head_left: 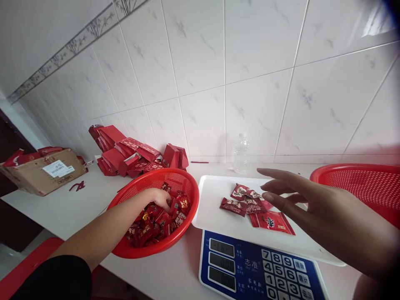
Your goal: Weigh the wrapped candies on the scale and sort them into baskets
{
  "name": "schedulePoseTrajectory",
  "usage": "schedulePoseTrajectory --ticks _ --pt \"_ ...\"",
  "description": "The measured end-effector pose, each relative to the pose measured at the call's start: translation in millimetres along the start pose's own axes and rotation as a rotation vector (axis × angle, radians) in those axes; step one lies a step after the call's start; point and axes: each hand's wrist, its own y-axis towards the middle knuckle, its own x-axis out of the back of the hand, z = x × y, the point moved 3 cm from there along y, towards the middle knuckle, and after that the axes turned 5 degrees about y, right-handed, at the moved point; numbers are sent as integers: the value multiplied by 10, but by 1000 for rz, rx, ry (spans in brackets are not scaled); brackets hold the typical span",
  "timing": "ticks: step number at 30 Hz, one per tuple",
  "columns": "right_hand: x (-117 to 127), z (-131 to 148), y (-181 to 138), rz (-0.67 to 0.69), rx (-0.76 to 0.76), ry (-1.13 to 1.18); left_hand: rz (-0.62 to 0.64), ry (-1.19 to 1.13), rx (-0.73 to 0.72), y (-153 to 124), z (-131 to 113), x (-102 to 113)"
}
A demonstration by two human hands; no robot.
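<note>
My left hand [161, 197] reaches into a red plastic basket [187, 187] full of small red candy packets [153, 225]; its fingers curl down among the packets, and what they grip is hidden. My right hand [300, 200] hovers open, fingers stretched out, just right of several red packets [250, 204] lying on the white pan [215, 216] of a blue digital scale [250, 266]. It holds nothing.
A second red basket [359, 183] stands at the right edge. Folded red boxes [131, 156] are piled against the tiled wall, a cardboard box [43, 171] sits at far left, and a clear plastic bottle [241, 154] stands behind the scale.
</note>
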Motion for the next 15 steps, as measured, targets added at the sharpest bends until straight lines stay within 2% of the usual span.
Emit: schedulePoseTrajectory --ticks 3,9,15 --pt "-1 3 -5 2 3 12 13 26 13 38 51 -3" --pt "8 13 3 -13 13 18 -71 -86 -9 32 164 -33" --pt "13 16 4 -15 10 19 -372 -356 -63 -200 291 293"
